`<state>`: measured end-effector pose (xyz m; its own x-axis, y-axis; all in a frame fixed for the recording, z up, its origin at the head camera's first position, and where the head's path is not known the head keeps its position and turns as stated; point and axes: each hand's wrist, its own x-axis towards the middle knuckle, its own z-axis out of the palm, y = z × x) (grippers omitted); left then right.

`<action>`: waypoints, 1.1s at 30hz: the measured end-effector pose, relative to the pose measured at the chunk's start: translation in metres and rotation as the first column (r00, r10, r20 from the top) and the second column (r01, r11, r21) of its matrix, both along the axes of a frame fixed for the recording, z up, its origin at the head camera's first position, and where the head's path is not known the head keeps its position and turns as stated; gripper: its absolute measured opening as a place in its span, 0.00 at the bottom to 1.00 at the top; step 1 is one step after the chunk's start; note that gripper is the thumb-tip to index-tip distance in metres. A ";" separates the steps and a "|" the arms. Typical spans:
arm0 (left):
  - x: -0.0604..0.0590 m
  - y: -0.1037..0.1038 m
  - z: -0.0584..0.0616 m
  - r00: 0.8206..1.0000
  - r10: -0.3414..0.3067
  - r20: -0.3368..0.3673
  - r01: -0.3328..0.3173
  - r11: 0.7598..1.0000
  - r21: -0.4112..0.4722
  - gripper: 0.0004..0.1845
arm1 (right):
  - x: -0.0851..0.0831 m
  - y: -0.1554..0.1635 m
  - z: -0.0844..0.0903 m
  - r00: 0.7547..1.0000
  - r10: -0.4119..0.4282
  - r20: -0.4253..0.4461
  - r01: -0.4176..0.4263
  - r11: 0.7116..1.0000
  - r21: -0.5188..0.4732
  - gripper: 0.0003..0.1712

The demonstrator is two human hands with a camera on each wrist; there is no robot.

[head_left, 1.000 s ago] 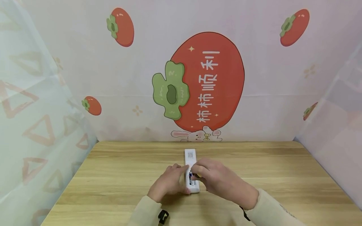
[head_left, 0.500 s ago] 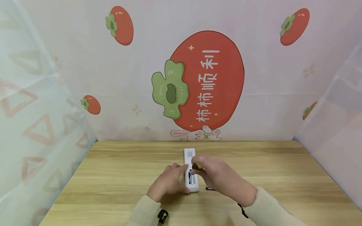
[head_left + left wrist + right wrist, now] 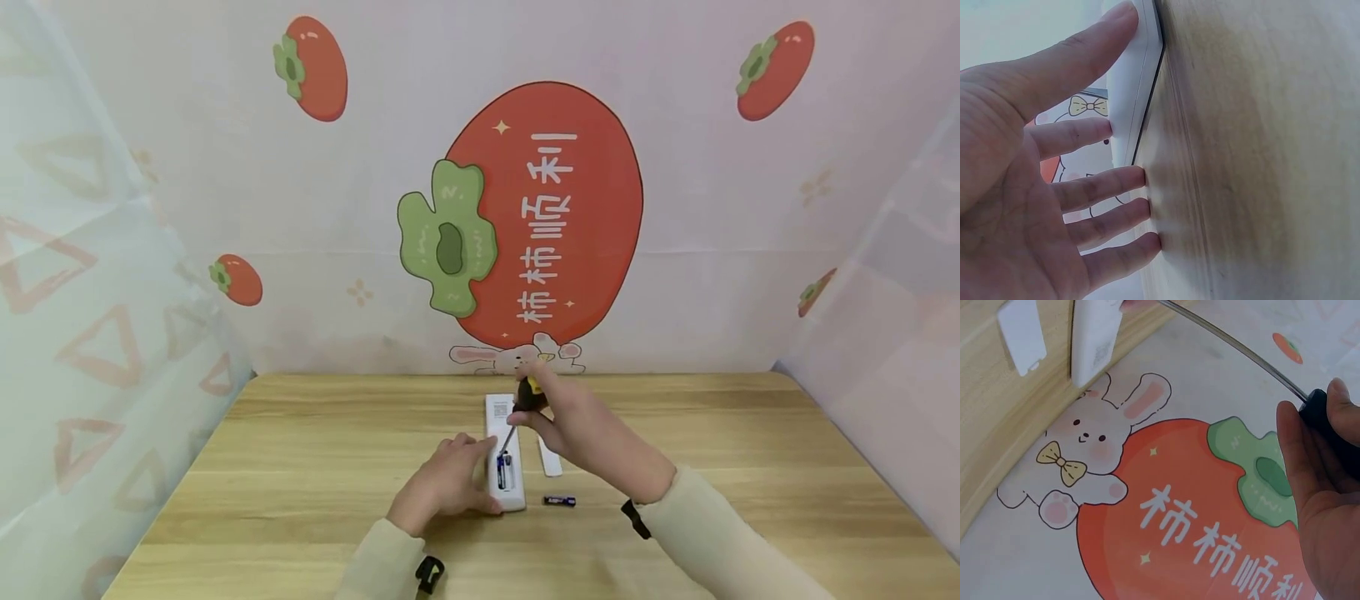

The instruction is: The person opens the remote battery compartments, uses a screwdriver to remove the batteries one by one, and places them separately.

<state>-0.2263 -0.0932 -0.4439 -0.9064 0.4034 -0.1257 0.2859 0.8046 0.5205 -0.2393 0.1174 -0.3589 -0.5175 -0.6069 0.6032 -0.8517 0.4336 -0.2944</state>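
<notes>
A white remote control (image 3: 505,487) lies back up on the table, its battery compartment uncovered and one battery (image 3: 502,473) inside. My left hand (image 3: 446,483) steadies its left side; in the left wrist view, the thumb (image 3: 1079,59) and index finger press the edge (image 3: 1129,94), other fingers resting on the table. In my right hand (image 3: 600,429) is a screwdriver (image 3: 531,394) with a black and yellow handle. Its metal shaft (image 3: 1241,356) slants down, the tip at the upper end of the compartment. A loose battery (image 3: 559,501) lies right of the remote.
The white battery cover (image 3: 551,461) lies right of the remote, partly behind my right hand. The wooden table (image 3: 300,467) ends at a printed backdrop (image 3: 360,208), with light cloth walls on both sides.
My right hand has risen from the compartment and swung the screwdriver to point down into it. A battery now lies loose on the table, and the cover shows. The left hand stays put.
</notes>
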 end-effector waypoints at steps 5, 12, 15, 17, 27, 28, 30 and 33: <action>0.001 0.000 0.001 1.000 -0.002 -0.005 0.002 1.000 -0.005 0.49 | -0.009 -0.004 0.006 0.998 -0.023 0.060 0.022 1.000 0.014 0.32; 0.001 0.001 0.002 1.000 0.000 -0.004 0.000 1.000 -0.007 0.48 | -0.015 -0.006 0.007 0.993 -0.011 0.114 0.009 1.000 0.012 0.32; 0.001 0.001 0.002 1.000 0.001 -0.005 -0.001 1.000 -0.011 0.48 | -0.013 -0.007 0.007 0.992 -0.011 0.124 0.009 1.000 0.021 0.32; 0.001 0.001 0.002 1.000 -0.001 -0.010 0.001 1.000 -0.012 0.49 | -0.010 -0.007 0.007 0.993 -0.009 0.115 0.006 1.000 0.028 0.31; 0.000 -0.002 0.001 1.000 0.010 0.012 -0.010 1.000 0.014 0.48 | 0.015 -0.013 -0.006 0.993 0.032 -0.111 -0.028 0.999 0.039 0.28; 0.000 -0.003 0.001 1.000 0.008 0.009 -0.008 1.000 0.015 0.48 | 0.017 -0.014 -0.008 0.990 0.038 -0.138 -0.032 0.999 0.043 0.28; 0.000 -0.003 0.001 1.000 0.005 0.005 -0.005 1.000 0.018 0.47 | 0.021 -0.014 -0.011 0.985 0.047 -0.168 -0.040 0.998 0.047 0.29; 0.000 -0.002 0.000 1.000 -0.004 -0.006 0.004 1.000 0.022 0.46 | 0.024 -0.014 -0.014 0.982 0.050 -0.182 -0.043 0.998 0.042 0.29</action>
